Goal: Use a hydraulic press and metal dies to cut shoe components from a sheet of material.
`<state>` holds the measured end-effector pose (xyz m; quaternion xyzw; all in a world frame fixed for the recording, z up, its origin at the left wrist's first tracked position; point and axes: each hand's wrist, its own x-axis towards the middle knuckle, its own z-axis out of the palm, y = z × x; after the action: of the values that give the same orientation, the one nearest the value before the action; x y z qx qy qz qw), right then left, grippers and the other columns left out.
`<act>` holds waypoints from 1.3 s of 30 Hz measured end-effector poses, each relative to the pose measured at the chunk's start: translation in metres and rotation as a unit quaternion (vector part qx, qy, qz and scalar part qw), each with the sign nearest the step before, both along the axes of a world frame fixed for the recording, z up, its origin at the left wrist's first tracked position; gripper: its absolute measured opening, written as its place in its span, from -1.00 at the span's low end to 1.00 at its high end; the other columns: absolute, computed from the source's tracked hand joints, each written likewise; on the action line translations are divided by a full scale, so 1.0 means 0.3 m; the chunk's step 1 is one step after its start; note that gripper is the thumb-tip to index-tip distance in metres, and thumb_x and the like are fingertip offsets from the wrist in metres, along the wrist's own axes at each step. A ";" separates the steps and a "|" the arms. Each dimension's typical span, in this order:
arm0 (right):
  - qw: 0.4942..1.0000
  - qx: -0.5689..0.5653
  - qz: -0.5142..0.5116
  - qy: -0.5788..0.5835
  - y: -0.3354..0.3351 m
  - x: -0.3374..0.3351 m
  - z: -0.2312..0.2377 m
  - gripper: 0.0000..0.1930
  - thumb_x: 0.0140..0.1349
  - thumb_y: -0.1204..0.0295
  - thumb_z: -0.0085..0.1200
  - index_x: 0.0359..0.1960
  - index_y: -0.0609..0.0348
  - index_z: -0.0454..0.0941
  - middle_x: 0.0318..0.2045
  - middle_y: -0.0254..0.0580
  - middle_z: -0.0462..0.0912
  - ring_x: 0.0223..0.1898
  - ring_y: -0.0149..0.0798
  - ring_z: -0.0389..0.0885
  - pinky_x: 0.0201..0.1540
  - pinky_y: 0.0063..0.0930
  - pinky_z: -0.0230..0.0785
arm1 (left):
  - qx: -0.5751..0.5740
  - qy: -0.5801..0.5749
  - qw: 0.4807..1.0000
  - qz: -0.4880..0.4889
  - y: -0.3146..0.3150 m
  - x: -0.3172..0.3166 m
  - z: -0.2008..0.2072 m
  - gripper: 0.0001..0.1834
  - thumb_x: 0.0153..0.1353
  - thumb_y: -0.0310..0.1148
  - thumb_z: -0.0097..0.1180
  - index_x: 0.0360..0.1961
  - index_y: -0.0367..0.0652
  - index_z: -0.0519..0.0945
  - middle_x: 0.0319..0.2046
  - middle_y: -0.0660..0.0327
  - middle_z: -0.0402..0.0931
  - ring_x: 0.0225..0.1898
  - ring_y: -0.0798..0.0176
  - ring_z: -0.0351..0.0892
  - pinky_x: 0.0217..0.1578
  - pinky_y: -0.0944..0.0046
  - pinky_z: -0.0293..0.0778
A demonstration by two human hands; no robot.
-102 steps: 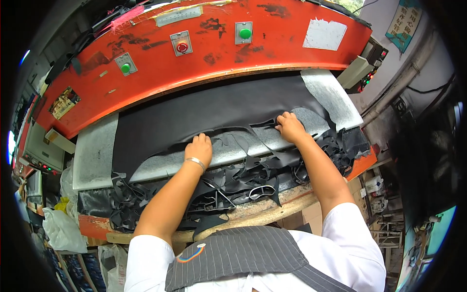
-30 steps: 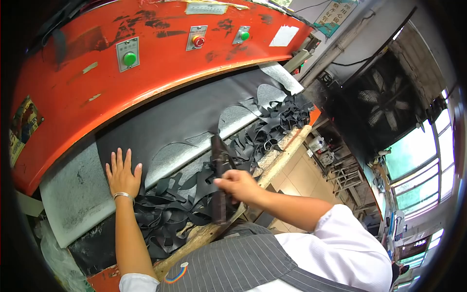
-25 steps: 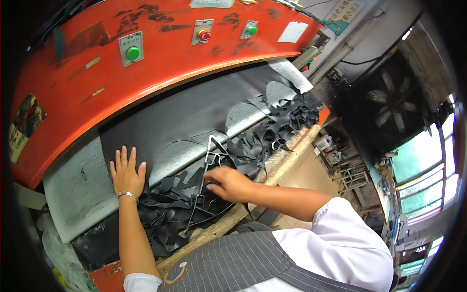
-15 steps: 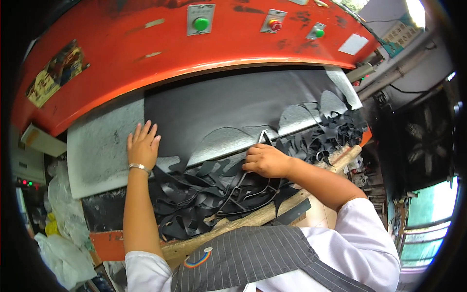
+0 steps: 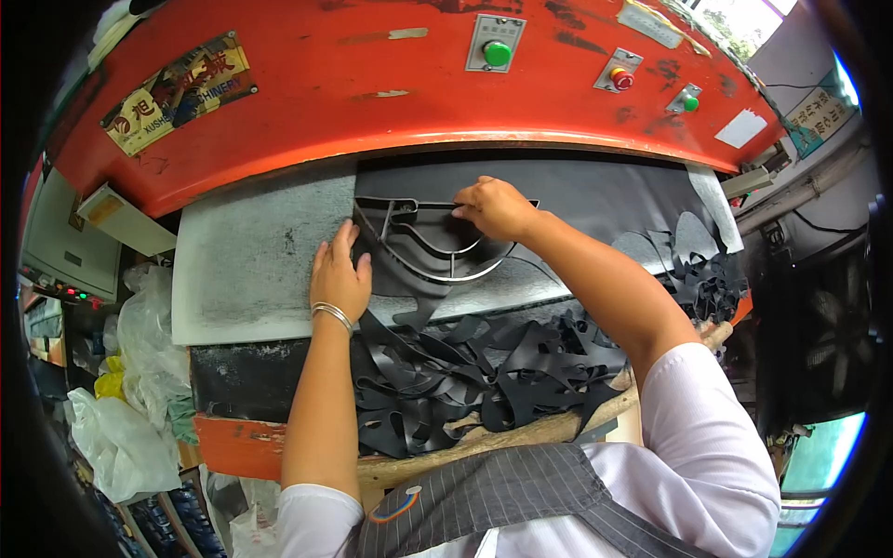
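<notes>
A curved, half-moon cutting die (image 5: 452,276) of metal strip lies on the black leather-like sheet (image 5: 595,200), close to the sheet's left edge. My right hand (image 5: 498,209) grips its far straight bar from above; the fingertips are partly hidden. Beside the die's left end, my left hand (image 5: 340,279) rests with fingers stretched out at the sheet's left edge, holding nothing. Under the sheet is a pale, worn cutting board (image 5: 246,260). Cut-out gaps along the sheet's near edge bare the board.
An orange-red press (image 5: 316,93) spans the far side, with a green button (image 5: 497,54) and a red stop button (image 5: 621,79). Tangled black scraps (image 5: 484,372) hang along the near edge above a wooden pole (image 5: 595,414). Plastic bags (image 5: 121,446) crowd the left; a fan (image 5: 833,325) stands right.
My right hand has carried the cutting die from the scraps up onto the sheet and leftward. My left hand still lies at the sheet's left edge, nearer the die; the view has shifted.
</notes>
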<state>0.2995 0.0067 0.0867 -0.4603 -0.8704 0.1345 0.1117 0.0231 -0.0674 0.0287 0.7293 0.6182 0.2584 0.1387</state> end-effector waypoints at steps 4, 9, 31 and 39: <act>1.000 0.015 -0.022 -0.009 0.045 0.034 -0.068 -0.76 0.22 0.25 0.10 -0.24 0.13 0.65 -0.36 -0.08 0.65 -0.12 0.00 0.51 -0.02 -0.20 0.38 | 0.042 -0.088 0.995 -0.001 -0.001 0.032 -0.016 -0.65 0.14 -0.47 0.08 -0.03 -0.21 0.37 0.10 0.08 0.50 0.22 -0.05 0.35 0.28 0.06 0.16; 0.994 0.025 -0.100 0.041 0.015 0.007 -0.061 -0.63 0.19 0.13 0.15 -0.01 -0.02 0.59 0.13 -0.07 0.47 0.09 0.03 0.40 0.17 -0.10 0.21 | 0.031 -0.084 0.996 0.004 0.033 0.022 -0.010 -0.68 0.18 -0.41 0.03 -0.03 -0.18 0.34 0.09 0.10 0.51 0.17 -0.02 0.39 0.24 0.03 0.15; 0.970 0.145 -0.161 0.112 -0.240 0.090 -0.151 -0.39 -0.22 -0.07 0.38 -0.19 0.02 0.50 0.19 0.59 0.18 0.30 0.36 0.14 0.29 0.05 0.01 | 0.094 -0.119 0.987 0.050 0.187 -0.052 -0.032 -0.77 0.04 -0.54 -0.01 -0.24 -0.19 0.31 -0.01 -0.01 0.55 0.00 -0.17 0.48 0.07 0.00 0.34; 0.863 0.255 -0.241 0.363 -0.290 0.325 -0.083 -0.35 0.11 0.14 0.27 0.16 0.26 0.38 0.24 0.10 0.33 0.31 -0.01 0.24 0.32 -0.18 0.08 | 0.150 -0.196 0.962 0.115 -0.011 -0.046 0.008 -0.86 0.11 -0.42 0.18 -0.33 -0.21 0.50 -0.23 0.04 0.59 -0.17 0.08 0.58 -0.14 0.16 0.46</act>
<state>0.3971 -0.0802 0.0617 -0.5300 -0.6337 0.0343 0.5624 0.0093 -0.0706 0.0312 0.6006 0.6133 0.4999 0.1152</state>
